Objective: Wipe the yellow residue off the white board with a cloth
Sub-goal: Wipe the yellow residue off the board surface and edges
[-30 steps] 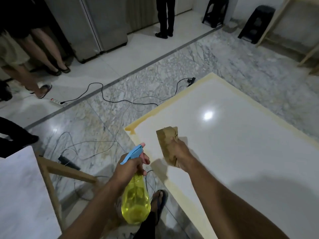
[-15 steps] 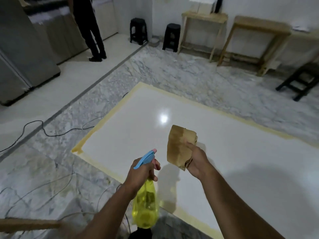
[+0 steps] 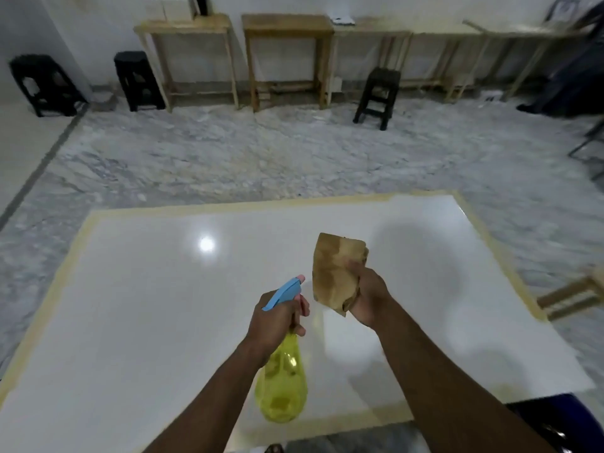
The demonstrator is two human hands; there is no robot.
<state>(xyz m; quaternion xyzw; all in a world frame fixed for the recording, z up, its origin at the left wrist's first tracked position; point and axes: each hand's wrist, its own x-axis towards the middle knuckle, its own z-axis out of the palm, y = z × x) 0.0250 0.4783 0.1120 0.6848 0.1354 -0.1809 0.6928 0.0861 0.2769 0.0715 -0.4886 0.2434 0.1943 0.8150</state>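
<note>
A large white board lies flat in front of me, with a band of yellow residue running along its edges. My right hand grips a folded brown cloth and holds it upright above the board, clear of the surface. My left hand is wrapped around the neck of a yellow spray bottle with a blue trigger head, its nozzle pointing away over the board.
Marble floor surrounds the board. Wooden tables line the far wall, with black stools by them and another stool to the right. A wooden frame pokes in at the board's right edge. A dark-clothed person is at the far right.
My view has swung to the right, from the board's left corner and floor cables to the far wall. Both hands stay raised, and the cloth now hangs over the board's middle.
</note>
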